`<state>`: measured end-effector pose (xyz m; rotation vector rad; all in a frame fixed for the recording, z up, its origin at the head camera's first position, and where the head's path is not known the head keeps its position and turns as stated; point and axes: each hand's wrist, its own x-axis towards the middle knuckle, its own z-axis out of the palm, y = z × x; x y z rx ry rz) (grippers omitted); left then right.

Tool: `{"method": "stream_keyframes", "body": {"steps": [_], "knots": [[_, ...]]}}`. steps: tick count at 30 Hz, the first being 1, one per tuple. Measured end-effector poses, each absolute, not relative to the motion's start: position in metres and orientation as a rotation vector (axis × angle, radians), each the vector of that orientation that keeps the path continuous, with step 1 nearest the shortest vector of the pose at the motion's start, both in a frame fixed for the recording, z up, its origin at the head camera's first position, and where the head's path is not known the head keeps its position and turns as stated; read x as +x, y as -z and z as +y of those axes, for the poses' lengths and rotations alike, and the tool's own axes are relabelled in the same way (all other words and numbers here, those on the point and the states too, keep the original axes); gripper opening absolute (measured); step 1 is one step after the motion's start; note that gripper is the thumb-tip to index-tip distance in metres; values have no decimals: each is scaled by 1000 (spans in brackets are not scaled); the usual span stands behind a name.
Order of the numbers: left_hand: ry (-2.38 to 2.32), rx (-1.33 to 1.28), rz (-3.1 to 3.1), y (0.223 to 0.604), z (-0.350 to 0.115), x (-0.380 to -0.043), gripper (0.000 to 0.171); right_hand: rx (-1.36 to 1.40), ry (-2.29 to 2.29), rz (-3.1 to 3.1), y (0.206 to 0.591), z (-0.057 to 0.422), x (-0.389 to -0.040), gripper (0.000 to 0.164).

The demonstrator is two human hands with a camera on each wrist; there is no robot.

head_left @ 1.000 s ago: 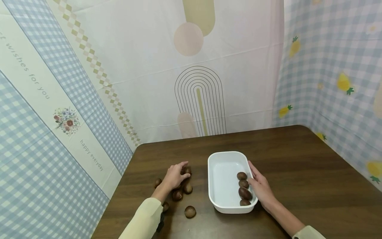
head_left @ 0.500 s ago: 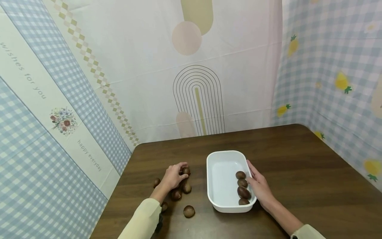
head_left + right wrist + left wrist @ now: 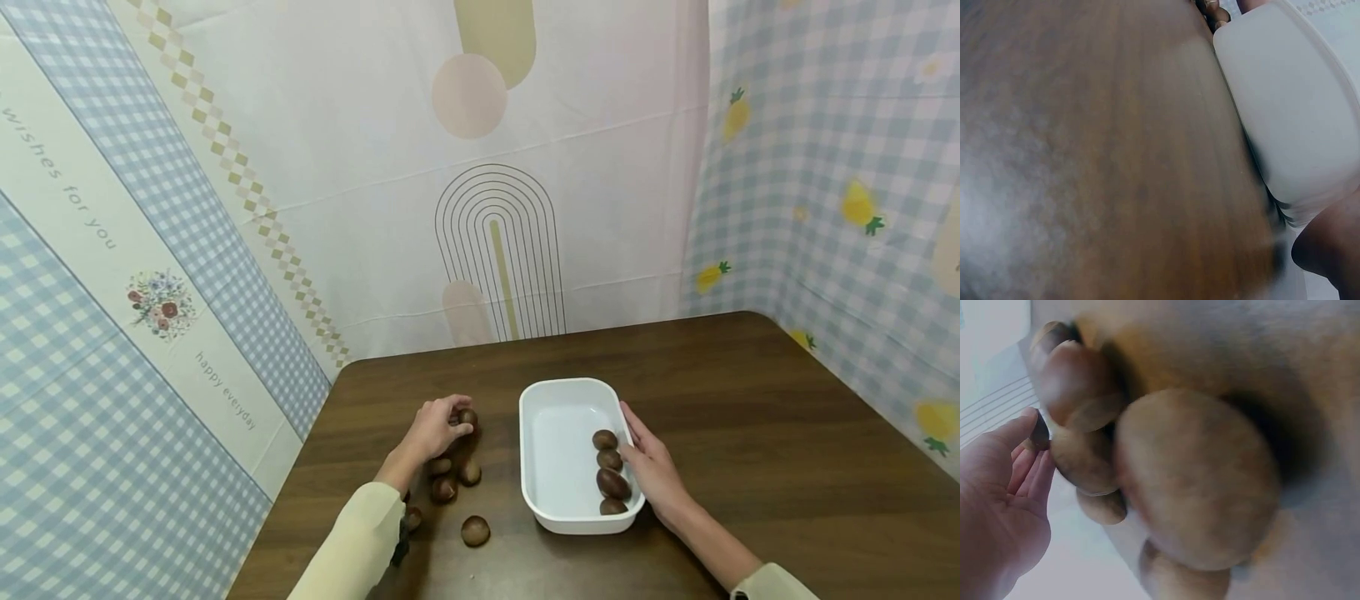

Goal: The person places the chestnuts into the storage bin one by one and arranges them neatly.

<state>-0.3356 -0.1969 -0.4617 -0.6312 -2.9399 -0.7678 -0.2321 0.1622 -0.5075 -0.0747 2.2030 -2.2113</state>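
Observation:
At the far end of a group of chestnuts, my left hand (image 3: 433, 429) pinches one chestnut (image 3: 468, 418) between thumb and fingers. The left wrist view shows that chestnut (image 3: 1039, 434) as a dark edge at the thumb tip, the rest hidden. Several loose chestnuts, among them a glossy one (image 3: 443, 489) and a pale-faced one (image 3: 470, 472), lie on the table below the hand. My right hand (image 3: 656, 473) grips the right rim of a white rectangular container (image 3: 558, 454), thumb over the edge, fingers along the outer wall. Inside, several chestnuts (image 3: 613, 483) line the right wall.
A single chestnut (image 3: 476, 531) lies apart, nearer the front, between the left sleeve (image 3: 360, 533) and the container. Another chestnut (image 3: 412, 518) sits beside that sleeve. The brown wooden table (image 3: 720, 392) ends at a patterned cloth (image 3: 360, 208) behind and at both sides.
My left hand has moved slightly away from me with a chestnut pinched in it, so more chestnuts show below it. My right hand and the container stay in place.

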Motion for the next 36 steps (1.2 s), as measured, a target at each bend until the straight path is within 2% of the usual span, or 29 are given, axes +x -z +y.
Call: {"method": "stream_keyframes", "body": {"steps": [12, 26, 36], "knots": [[879, -537, -2816, 447, -172, -348, 47, -55, 2207, 2210, 507, 162, -231, 70], [1025, -584, -2684, 437, -106, -346, 47, -63, 2202, 2232, 508, 161, -232, 69], [1006, -617, -2668, 446, -60, -338, 46, -46, 2198, 2242, 508, 161, -231, 68]]}}
